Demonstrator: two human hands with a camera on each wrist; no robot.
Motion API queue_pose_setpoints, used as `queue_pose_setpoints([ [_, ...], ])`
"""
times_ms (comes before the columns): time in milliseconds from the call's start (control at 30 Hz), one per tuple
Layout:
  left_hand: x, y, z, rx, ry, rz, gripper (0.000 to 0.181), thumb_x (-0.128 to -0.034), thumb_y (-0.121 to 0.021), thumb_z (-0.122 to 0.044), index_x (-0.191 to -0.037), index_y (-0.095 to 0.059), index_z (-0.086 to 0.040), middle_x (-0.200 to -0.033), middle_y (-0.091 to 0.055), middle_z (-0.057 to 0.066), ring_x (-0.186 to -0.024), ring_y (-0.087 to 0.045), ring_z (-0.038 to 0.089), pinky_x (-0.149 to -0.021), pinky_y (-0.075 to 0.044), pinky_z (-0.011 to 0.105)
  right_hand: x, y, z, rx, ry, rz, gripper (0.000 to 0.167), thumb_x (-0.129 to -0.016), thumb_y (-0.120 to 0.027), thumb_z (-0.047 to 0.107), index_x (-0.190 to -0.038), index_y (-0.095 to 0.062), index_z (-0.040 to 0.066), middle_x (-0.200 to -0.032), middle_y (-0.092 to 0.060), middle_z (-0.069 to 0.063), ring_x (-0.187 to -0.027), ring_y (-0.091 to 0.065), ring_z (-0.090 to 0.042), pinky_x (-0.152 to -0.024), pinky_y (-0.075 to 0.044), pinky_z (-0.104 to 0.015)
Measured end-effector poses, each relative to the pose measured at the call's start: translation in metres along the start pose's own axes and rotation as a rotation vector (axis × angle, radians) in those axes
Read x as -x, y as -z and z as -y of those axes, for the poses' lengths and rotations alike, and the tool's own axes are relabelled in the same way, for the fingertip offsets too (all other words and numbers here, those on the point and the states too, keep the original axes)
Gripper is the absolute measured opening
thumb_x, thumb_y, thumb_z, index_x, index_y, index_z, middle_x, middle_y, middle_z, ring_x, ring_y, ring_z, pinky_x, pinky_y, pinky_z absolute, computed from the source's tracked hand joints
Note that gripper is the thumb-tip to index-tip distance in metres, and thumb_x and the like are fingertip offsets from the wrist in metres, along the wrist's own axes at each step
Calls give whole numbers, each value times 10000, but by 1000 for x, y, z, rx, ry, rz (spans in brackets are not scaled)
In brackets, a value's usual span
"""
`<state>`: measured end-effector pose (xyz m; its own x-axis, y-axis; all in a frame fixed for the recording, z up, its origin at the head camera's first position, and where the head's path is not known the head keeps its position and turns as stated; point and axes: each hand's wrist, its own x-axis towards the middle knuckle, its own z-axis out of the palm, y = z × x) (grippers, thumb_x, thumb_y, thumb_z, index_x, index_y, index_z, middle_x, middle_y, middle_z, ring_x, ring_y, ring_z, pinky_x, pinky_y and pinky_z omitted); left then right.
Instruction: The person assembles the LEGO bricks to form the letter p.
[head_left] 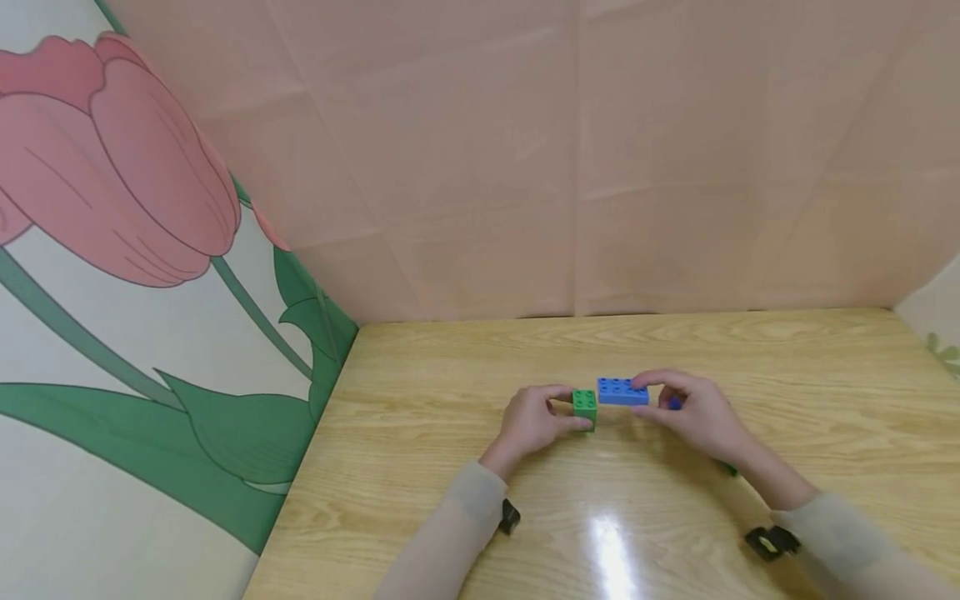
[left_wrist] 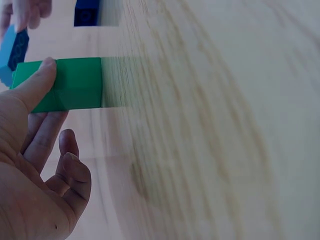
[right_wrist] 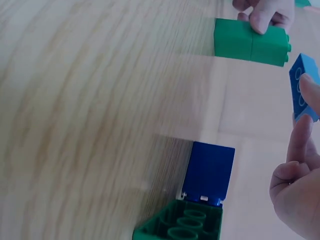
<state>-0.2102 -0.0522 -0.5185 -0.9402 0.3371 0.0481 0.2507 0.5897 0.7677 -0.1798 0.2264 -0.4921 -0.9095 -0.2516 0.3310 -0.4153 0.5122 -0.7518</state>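
Note:
My left hand (head_left: 529,419) pinches a stack of two green toy bricks (head_left: 585,410) between thumb and fingers. That stack stands upright on the table, studs up; its seam shows in the right wrist view. With thumb and fingers, my right hand (head_left: 699,410) pinches the right end of a long blue brick (head_left: 617,392). The blue brick is held level above the table, its left end close to the top of the green stack. A small gap separates the two in the head view. Hollow tubes on its underside show in the right wrist view.
Under my right hand a dark blue block (right_wrist: 209,172) stands on the table, next to a green brick (right_wrist: 182,222) whose hollow underside shows. The wooden table (head_left: 420,400) meets a pink backdrop (head_left: 465,208) behind and a tulip-printed panel (head_left: 247,350) on the left.

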Motion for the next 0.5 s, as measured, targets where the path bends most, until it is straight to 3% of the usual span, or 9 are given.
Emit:
queue_pose_setpoints([
  [500, -1, -2, 3, 6, -19, -6, 401, -803, -881, -486, -1163, -785, -336, -1062, -687, -258, -643, -556, 92, -558, -449, 267, -9, -16, 2, -23, 6, 20, 319, -884, -852, 129, -1165, -736, 223, -808, -638, 11, -635, -551, -170, -444, -398, -257],
])
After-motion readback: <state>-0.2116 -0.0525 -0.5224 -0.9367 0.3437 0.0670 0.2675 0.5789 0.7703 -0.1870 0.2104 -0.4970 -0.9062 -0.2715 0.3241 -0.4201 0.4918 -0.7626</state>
